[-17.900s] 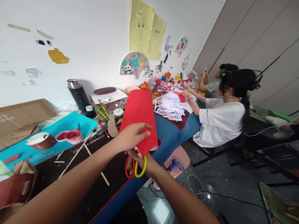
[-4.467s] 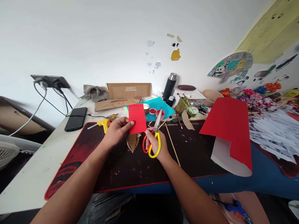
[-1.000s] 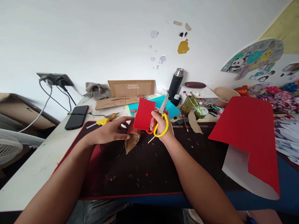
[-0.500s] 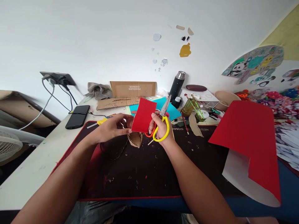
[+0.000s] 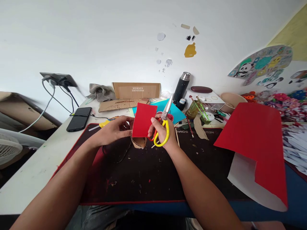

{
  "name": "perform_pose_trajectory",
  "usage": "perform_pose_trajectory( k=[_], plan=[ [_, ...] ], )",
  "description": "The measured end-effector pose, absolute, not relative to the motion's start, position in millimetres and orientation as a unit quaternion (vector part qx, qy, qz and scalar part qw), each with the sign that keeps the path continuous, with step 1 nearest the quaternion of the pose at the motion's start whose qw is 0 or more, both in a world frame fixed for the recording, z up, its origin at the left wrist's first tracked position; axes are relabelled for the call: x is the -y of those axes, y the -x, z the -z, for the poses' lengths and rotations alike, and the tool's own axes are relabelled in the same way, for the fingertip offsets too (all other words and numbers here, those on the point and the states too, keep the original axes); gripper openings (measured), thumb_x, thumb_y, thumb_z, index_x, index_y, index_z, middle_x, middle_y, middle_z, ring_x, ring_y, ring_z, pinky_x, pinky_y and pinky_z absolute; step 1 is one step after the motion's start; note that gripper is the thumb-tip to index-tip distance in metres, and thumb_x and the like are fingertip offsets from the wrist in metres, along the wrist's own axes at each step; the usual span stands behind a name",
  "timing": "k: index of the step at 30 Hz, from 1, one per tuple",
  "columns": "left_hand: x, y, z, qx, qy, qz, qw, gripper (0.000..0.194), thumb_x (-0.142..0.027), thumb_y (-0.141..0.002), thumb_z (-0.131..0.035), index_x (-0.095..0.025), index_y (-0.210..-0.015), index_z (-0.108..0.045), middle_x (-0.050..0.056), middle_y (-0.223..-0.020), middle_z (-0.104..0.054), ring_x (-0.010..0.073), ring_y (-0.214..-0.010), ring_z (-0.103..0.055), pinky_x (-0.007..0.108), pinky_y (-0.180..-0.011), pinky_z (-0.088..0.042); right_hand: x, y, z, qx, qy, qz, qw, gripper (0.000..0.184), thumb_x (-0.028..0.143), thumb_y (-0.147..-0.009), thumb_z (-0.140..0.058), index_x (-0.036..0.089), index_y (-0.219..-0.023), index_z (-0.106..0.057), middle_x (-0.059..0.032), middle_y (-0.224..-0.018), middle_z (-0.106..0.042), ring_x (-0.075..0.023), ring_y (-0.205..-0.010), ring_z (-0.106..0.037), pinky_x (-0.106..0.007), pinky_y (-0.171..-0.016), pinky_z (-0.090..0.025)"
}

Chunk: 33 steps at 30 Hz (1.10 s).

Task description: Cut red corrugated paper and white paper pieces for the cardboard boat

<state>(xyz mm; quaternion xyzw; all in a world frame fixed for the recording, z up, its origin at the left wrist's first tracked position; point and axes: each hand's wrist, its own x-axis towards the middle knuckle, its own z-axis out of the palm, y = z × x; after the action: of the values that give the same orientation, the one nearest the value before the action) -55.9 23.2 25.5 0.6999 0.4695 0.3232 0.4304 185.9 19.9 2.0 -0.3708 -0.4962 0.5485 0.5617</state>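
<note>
A red corrugated card piece (image 5: 144,120) is held up between my two hands above the black mat. My left hand (image 5: 116,130) has its thumb and fingers closed on the card's left edge. My right hand (image 5: 165,135) grips scissors (image 5: 161,133) with one yellow and one red handle, their blades pointing up and away. The thumb and fingers of that hand also touch the card's lower right side. Just below the card, a folded brown cardboard piece (image 5: 139,142) shows in part. The right fingers are partly hidden behind the scissors.
A large cut red sheet (image 5: 254,137) curls at the right. Behind my hands lie blue paper (image 5: 176,112) and cardboard strips (image 5: 115,106). A black flask (image 5: 181,86) and a jar of brushes (image 5: 192,111) stand farther back. A phone (image 5: 79,119) rests at left.
The red card has shifted slightly left and now stands more upright, with a brown edge showing above it. My right hand and the scissors have moved a little left with it.
</note>
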Motion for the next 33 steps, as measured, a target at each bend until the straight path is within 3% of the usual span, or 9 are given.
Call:
perform_pose_trajectory(
  k=[3,11,26,33],
  plan=[
    [-25.3,61.5,-24.8,-0.466,-0.711,-0.279,0.447,0.060,-0.064,-0.086,-0.084,-0.024,-0.129,-0.071,0.008,-0.109,-0.079,0.0275,-0.094,-0.075,0.038,-0.081,-0.061,-20.6,-186.6,-2.1,0.501,0.371,-0.539,0.566,0.042,0.058,-0.093,-0.076,0.028,-0.101,-0.049,0.0078,-0.055,-0.068,-0.0166,-0.041,-0.066,-0.026,-0.045,-0.053],
    [-24.5,60.0,-34.7,-0.480,-0.704,-0.295,0.432,0.063,-0.068,-0.082,-0.085,-0.023,-0.124,-0.075,0.008,-0.100,-0.078,0.0262,-0.088,-0.072,0.037,-0.076,-0.057,-26.6,-189.8,1.4,0.488,0.381,-0.515,0.593,0.040,0.056,-0.092,-0.076,0.027,-0.104,-0.050,0.0089,-0.053,-0.065,-0.0183,-0.041,-0.067,-0.026,-0.043,-0.054],
    [-30.6,66.6,-18.8,-0.449,-0.717,-0.272,0.459,0.065,-0.070,-0.080,-0.085,-0.025,-0.124,-0.070,0.007,-0.098,-0.078,0.0285,-0.092,-0.075,0.041,-0.078,-0.060,-18.4,-182.5,2.3,0.530,0.376,-0.535,0.540,0.043,0.061,-0.092,-0.077,0.026,-0.101,-0.053,0.0095,-0.052,-0.064,-0.0171,-0.042,-0.067,-0.025,-0.045,-0.055],
    [-30.7,69.9,-25.3,-0.455,-0.722,-0.277,0.442,0.062,-0.071,-0.084,-0.083,-0.024,-0.124,-0.072,0.006,-0.095,-0.079,0.0277,-0.089,-0.075,0.041,-0.077,-0.061,-16.7,-187.1,0.0,0.564,0.421,-0.541,0.460,0.051,0.062,-0.085,-0.085,0.025,-0.106,-0.057,0.0069,-0.053,-0.066,-0.0164,-0.039,-0.060,-0.024,-0.039,-0.047]
  ],
)
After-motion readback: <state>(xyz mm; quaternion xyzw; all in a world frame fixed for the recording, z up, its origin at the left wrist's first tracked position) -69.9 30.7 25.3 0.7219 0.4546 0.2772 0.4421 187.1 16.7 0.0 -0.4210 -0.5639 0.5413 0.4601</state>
